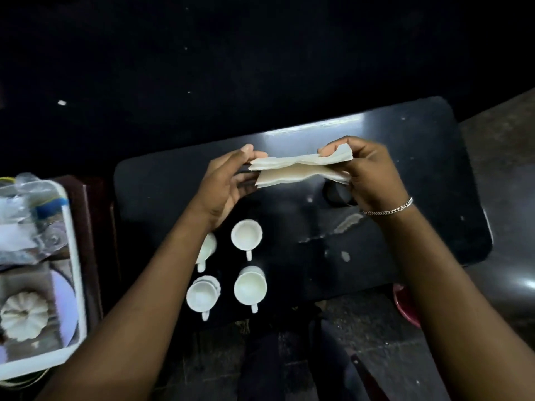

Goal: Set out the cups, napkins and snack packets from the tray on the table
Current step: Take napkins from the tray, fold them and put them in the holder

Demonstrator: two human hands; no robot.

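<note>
Head view: napkins (pixel 301 169) hang above the dark counter (pixel 405 157), each hand's grip pinching an end, left hand (pixel 228 180) and right hand (pixel 367 172). Four cups (pixel 246 235) already stand out; snack packets (pixel 31 215) remain in the tray (pixel 75 270).

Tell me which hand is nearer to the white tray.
Left. The left hand holds the napkins' left end above the table, on the side toward the tray. The right hand grips their other end, farther from it.
</note>
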